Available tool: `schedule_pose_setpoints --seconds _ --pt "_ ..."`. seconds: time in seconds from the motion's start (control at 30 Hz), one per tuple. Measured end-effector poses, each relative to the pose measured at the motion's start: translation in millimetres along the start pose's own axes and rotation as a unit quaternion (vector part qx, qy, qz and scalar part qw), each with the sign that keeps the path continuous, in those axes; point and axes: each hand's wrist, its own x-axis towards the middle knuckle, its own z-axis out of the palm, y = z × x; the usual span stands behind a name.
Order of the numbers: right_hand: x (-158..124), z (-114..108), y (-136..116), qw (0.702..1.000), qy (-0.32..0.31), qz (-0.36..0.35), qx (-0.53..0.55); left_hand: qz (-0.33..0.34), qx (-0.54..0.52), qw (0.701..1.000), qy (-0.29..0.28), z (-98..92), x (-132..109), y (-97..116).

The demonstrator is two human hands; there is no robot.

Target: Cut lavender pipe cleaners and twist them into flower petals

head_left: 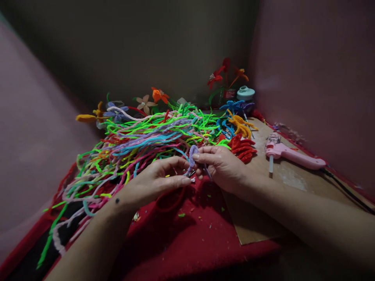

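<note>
Your right hand pinches a lilac stem, already looped, before the stem pile; your left hand has fingers slightly parted at its lower end, hold unconfirmed. Behind the pile, flowers stand formed; the pile lies unshaped.

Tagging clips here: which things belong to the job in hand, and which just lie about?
Belongs:
lilac fuzzy strip, pinched by the right hand, left hand at its lower end
pile of fuzzy stems, probably

Lying about, apparently:
pink glue gun, untouched
orange flower behind the pile
green scrap on the red cloth
</note>
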Motion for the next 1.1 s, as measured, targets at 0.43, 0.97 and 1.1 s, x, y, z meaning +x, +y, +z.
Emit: schedule_pose_setpoints --seconds 0.43,0.97,1.1 --pt "-5.8 3.8 1.3 0.994 0.016 -0.05 -0.097 -0.012 -0.119 0.982 0.148 29.4 6.3 -1.4" --pt "-2.2 3.1 -3.1 0.989 0.046 -0.031 -0.14 0.003 -0.089 0.981 0.171 29.4 6.2 -0.7" --pt "-4.3 2.9 -7.4 0.975 0.008 0.0 -0.22 0.011 -0.094 0.974 0.205 23.6 6.1 -1.5"
